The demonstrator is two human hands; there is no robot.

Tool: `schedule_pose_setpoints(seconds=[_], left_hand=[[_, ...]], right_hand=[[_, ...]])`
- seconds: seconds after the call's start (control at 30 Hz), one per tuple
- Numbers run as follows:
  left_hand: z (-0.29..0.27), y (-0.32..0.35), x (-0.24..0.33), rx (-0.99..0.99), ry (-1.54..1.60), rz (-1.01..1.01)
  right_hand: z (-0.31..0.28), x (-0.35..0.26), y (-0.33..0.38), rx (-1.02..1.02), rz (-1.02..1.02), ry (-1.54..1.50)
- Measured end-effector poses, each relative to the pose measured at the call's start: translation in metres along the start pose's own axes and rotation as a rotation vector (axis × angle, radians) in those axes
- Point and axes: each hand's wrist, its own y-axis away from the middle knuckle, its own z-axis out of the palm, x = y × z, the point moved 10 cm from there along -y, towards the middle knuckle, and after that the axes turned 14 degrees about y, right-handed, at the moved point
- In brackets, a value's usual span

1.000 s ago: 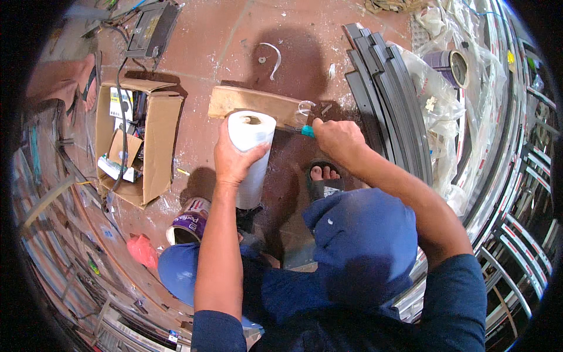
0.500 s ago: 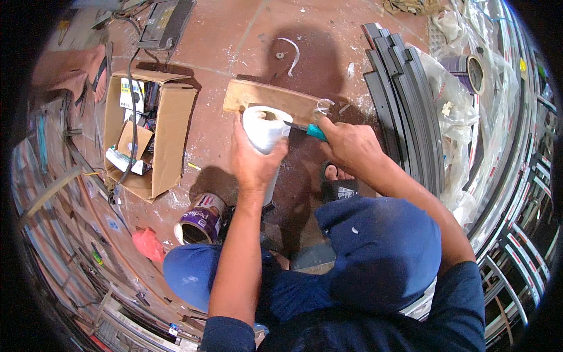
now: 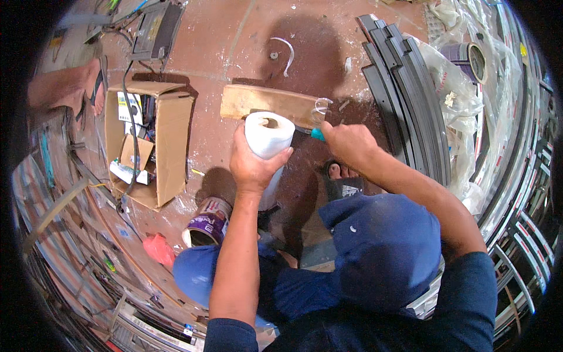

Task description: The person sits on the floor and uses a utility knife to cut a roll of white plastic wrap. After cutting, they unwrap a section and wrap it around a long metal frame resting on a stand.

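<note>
My left hand [image 3: 252,166] is wrapped round a tall white roll [image 3: 268,139], which looks like plastic film. The roll stands tilted, its hollow core end facing up. In my right hand [image 3: 352,145] is a knife with a teal handle [image 3: 317,134]. Its dark blade points left at the roll's upper right edge; whether the two touch, I cannot tell. Just beyond the roll lies a wooden board [image 3: 264,101] on the floor. A thin white curled strip [image 3: 323,107] rests at the board's right end.
An open cardboard box [image 3: 174,144] with packages stands at left, a purple can [image 3: 209,223] near my left knee. Dark grey metal profiles [image 3: 399,94] lie stacked at right beside clear plastic sheeting [image 3: 463,126] and another can [image 3: 466,60]. Another person's foot [image 3: 97,94] shows far left.
The blade has drawn slightly away to the right from the roll's rim. My left hand still grips the roll, and the whole view has shifted a little.
</note>
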Motion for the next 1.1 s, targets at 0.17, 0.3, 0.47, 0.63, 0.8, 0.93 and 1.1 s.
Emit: schedule_pose_setpoints(seconds=[0.17,0.3,0.47,0.63,0.8,0.93,1.1], left_hand=[[-0.001,-0.006,-0.001,-0.03,0.086,-0.016],[-0.005,-0.01,-0.012,-0.06,0.203,-0.083],[-0.005,-0.011,-0.009,-0.062,0.132,-0.052],[-0.002,-0.008,-0.009,-0.031,0.158,-0.071],[-0.002,-0.008,-0.011,-0.071,0.137,-0.1],[-0.006,-0.009,-0.012,-0.039,0.187,-0.036],[0.0,-0.009,-0.013,-0.054,0.216,-0.093]], right_hand=[[-0.006,0.006,0.026,0.127,0.039,-0.135],[-0.043,-0.006,0.033,0.287,-0.066,-0.198],[-0.037,-0.013,0.023,0.114,-0.075,-0.126],[-0.035,-0.014,0.013,0.11,-0.084,-0.112],[-0.039,-0.018,0.012,0.102,-0.073,-0.068],[-0.032,-0.016,0.015,0.061,-0.051,-0.146],[-0.038,-0.017,0.012,0.116,-0.092,-0.068]])
